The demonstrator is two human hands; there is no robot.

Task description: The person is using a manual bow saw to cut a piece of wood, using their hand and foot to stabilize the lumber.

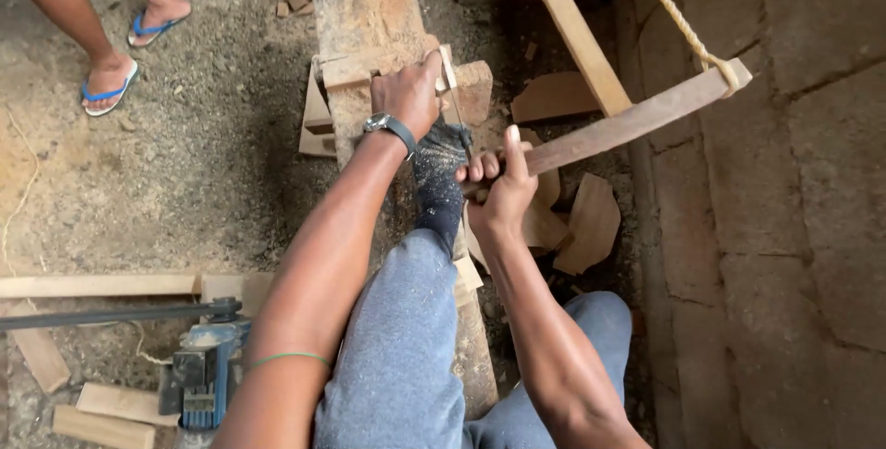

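Near, lower left: blue power tool [198, 380] among wood offcuts [120, 403].
Right hand [498, 192]: centre, fist closed on the frame saw [628, 121] handle.
Left hand [406, 94]: upper centre, pressing the wood block [355, 69] on the log [369, 11].
Far, upper left: another person's sandalled feet [111, 84].

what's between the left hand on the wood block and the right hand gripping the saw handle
In the head view, the thin saw blade and the person's dark-socked foot lie between the left hand and the right hand.
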